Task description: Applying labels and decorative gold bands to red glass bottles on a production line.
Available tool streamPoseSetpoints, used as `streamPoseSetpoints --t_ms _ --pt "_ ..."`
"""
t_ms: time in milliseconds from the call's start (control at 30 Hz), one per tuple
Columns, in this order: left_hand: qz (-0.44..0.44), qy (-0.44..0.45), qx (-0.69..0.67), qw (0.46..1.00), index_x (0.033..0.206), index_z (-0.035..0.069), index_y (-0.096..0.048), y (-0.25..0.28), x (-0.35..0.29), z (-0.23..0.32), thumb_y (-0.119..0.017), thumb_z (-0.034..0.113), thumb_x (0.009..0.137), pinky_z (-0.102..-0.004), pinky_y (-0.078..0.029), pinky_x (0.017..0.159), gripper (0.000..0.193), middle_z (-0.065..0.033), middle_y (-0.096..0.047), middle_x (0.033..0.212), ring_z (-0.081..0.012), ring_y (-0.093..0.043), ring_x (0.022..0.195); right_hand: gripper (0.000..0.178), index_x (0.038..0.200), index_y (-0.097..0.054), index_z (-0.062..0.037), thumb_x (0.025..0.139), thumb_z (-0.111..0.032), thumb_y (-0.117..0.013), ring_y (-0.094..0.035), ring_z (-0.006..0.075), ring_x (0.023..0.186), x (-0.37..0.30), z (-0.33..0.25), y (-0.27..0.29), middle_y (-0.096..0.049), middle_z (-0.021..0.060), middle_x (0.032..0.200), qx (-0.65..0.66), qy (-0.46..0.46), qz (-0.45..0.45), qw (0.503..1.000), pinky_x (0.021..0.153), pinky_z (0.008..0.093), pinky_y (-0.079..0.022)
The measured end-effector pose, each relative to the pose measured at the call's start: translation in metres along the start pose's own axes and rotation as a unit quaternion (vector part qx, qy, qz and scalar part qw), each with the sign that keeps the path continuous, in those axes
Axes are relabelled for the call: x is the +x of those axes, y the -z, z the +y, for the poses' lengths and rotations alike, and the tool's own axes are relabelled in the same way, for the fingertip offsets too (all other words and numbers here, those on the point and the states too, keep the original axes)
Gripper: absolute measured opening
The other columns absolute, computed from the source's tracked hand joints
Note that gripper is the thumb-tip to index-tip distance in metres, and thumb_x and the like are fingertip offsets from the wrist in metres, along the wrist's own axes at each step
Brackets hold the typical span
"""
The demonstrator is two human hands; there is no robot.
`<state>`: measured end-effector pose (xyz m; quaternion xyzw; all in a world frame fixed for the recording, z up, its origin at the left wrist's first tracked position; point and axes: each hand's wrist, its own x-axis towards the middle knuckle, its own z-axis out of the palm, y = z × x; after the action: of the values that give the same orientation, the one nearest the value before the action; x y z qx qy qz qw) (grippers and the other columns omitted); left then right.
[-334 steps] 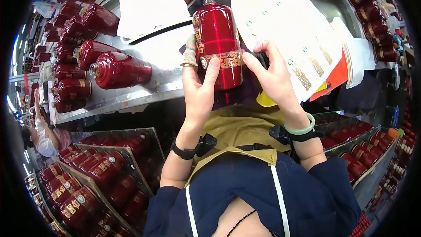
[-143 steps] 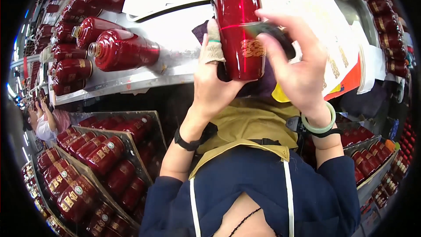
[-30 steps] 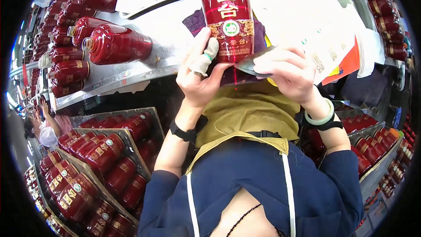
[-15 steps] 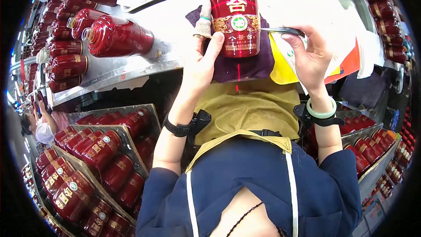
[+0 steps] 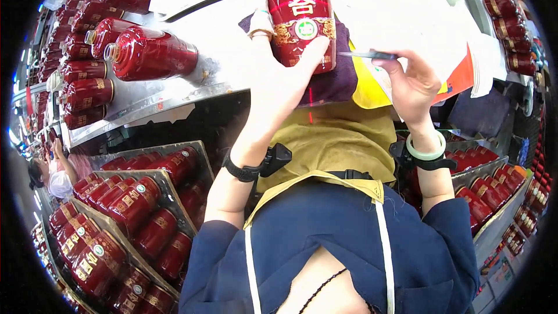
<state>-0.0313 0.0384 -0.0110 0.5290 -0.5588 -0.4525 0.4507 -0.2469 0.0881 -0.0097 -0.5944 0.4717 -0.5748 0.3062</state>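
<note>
- Head view: the red bottle (image 5: 297,14) lies on a purple cloth (image 5: 347,78) at the near edge of the bench (image 5: 224,67), base near, its far end running out of sight.
- The left hand (image 5: 285,75) grips the bottle's near end, thumb across the lower front, fingers round its left side. The right hand (image 5: 414,84) pinches a slim pointed tool (image 5: 378,55), whose tip sits just beside the bottle's right flank; whether it touches, I cannot tell.
- Working well here probably means keeping the left grip steady so the bottle cannot roll, and bringing the tip in flat and lightly; a steep point could scratch the surface.
- The bottle looks deep red and glossy, with pale gold characters (image 5: 301,6) running lengthwise and a round green-and-white emblem (image 5: 306,29) set within an ornate gold band (image 5: 284,33).
</note>
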Motion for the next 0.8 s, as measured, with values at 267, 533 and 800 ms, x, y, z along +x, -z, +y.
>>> streamPoseSetpoints --t_ms 267,533,800 --pt "-0.029 -0.020 0.131 0.991 0.160 -0.007 -0.024 0.001 -0.007 0.002 -0.090 0.026 0.079 -0.0428 -0.050 0.106 0.109 -0.0260 -0.055 0.139 -0.0329 -0.059 0.125 0.019 0.108 -0.074 0.0029 0.090 0.007 -0.076 -0.076 0.0171 0.092 0.013 0.009 0.005 -0.079 0.0091 0.100 -0.060 0.053 0.014 0.997 0.085 0.0302 -0.060" --pt "-0.099 -0.003 -0.179 0.979 0.164 -0.003 -0.026 0.020 -0.005 -0.011 -0.074 0.007 0.097 -0.0379 -0.042 0.117 0.083 -0.0180 -0.050 0.154 -0.0214 -0.050 0.139 0.026 0.099 -0.078 -0.0061 0.075 0.004 -0.080 -0.073 0.0248 0.090 0.013 -0.004 -0.012 -0.078 0.0079 0.097 -0.225 0.154 -0.088 0.958 0.081 0.0345 -0.054" --pt "-0.111 0.026 -0.227 0.967 0.165 0.001 -0.030 0.025 -0.004 -0.021 -0.066 0.013 0.104 -0.0346 -0.040 0.118 0.071 -0.0131 -0.051 0.156 -0.0185 -0.049 0.140 0.023 0.099 -0.079 -0.0069 0.077 0.001 -0.079 -0.072 0.0226 0.087 0.018 -0.020 -0.010 -0.078 0.0062 0.097 -0.266 0.155 -0.086 0.948 0.080 0.0333 -0.052"
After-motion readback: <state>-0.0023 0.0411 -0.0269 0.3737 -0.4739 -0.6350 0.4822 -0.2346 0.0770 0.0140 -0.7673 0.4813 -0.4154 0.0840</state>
